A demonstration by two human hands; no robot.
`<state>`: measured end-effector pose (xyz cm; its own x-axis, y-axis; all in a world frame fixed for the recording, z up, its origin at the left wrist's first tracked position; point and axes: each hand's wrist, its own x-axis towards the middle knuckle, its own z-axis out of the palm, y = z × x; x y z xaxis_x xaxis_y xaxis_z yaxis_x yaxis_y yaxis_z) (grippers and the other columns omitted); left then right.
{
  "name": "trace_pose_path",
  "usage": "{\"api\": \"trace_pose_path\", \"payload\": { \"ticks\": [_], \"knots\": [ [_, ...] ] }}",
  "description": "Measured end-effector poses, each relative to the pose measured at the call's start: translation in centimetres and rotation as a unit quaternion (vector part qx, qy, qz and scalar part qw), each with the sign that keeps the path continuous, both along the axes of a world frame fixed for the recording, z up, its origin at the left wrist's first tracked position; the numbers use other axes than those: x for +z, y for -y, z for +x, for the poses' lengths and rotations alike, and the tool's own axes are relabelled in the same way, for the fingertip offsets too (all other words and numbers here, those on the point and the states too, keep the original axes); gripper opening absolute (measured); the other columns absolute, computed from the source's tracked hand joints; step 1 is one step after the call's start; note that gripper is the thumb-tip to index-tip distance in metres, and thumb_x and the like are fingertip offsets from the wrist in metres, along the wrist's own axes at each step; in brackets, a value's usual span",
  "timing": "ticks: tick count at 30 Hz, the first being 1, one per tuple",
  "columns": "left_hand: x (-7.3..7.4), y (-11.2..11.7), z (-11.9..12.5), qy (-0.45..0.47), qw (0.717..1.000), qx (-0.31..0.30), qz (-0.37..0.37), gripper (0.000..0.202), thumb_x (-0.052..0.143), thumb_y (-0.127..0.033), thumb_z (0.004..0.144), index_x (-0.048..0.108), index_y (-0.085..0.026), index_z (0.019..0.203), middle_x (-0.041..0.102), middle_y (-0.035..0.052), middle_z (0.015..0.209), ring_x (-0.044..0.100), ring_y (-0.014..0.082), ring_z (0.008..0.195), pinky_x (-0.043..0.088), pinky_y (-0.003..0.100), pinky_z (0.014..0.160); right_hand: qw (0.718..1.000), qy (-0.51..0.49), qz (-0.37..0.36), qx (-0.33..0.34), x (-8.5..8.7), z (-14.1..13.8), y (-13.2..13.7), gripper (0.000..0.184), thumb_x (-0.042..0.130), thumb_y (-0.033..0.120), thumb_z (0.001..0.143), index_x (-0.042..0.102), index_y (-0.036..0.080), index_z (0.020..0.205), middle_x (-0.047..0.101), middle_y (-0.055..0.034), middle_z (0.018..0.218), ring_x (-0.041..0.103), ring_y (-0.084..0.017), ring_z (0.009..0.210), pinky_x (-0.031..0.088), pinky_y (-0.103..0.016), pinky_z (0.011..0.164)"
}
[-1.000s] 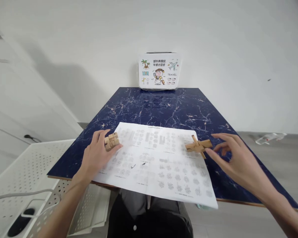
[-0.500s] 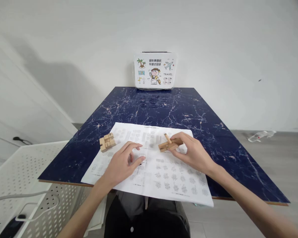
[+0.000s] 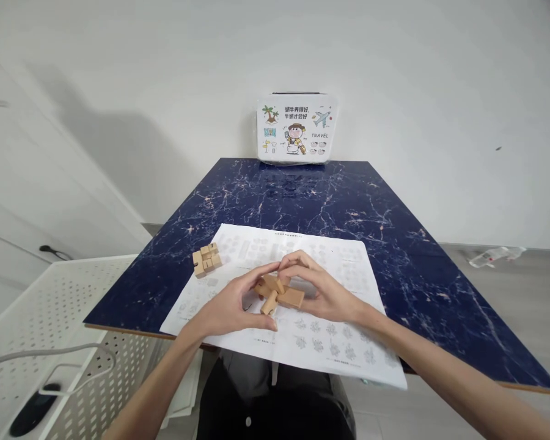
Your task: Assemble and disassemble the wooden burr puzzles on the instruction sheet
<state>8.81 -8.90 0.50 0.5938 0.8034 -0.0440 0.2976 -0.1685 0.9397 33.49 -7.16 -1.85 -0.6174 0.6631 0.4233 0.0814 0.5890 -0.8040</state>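
A wooden cross-shaped puzzle (image 3: 278, 293) hangs just above a printed paper sheet (image 3: 330, 342) near the table's front edge. My left hand (image 3: 231, 305) grips its left end, fingers pinched round one bar. From the right, my right hand (image 3: 323, 292) holds the same puzzle, fingers curled over its top and side. A second wooden puzzle, a blocky cube shape (image 3: 206, 260), rests untouched on the sheet's far left corner, a hand's width from my left hand.
The dark blue marbled table (image 3: 311, 201) reaches back to a white wall, where a white illustrated box (image 3: 296, 128) stands. A white perforated cart (image 3: 50, 318) with a cable sits to the left. A clear bottle (image 3: 495, 255) lies on the floor at right.
My left hand let go of the cube puzzle and came to the middle. My right hand picked up the cross puzzle at the right and carried it to the centre, where both hands now hold it.
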Motion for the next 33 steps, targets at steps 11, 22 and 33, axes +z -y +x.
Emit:
{"api": "trace_pose_path", "payload": {
  "ticks": [11, 22, 33],
  "knots": [
    [-0.7, 0.2, 0.6, -0.081, 0.978, 0.115, 0.151, 0.092, 0.096, -0.053, 0.067, 0.053, -0.036, 0.147, 0.057, 0.0088, 0.149, 0.06, 0.0367, 0.131, 0.051, 0.055, 0.111, 0.993, 0.067, 0.036, -0.086, -0.4, 0.7, -0.2, 0.035, 0.07, 0.041, 0.099, 0.057, 0.029, 0.129, 0.066, -0.0083, 0.121, 0.065, -0.026, 0.106, 0.057, -0.043, 0.091],
    [-1.0, 0.5, 0.9, -0.1, 0.967, 0.115, 0.204, 0.095, 0.098, -0.052, 0.064, 0.049, -0.034, 0.143, 0.054, 0.008, 0.148, 0.059, 0.0344, 0.131, 0.052, 0.051, 0.11, 0.971, 0.146, 0.153, -0.115, -1.3, 0.1, 0.4, 0.026, 0.049, 0.041, 0.111, 0.058, 0.022, 0.126, 0.07, -0.0105, 0.112, 0.068, -0.025, 0.092, 0.056, -0.038, 0.074],
    [-1.4, 0.7, 1.0, -0.09, 0.962, 0.121, 0.229, 0.096, 0.099, -0.051, 0.062, 0.05, -0.032, 0.142, 0.055, 0.0098, 0.146, 0.061, 0.0355, 0.131, 0.052, 0.053, 0.111, 0.965, 0.158, 0.176, -0.11, -1.8, -0.3, 0.3, 0.029, 0.042, 0.035, 0.113, 0.053, 0.019, 0.134, 0.066, -0.0136, 0.117, 0.068, -0.027, 0.093, 0.061, -0.042, 0.072]
  ]
}}
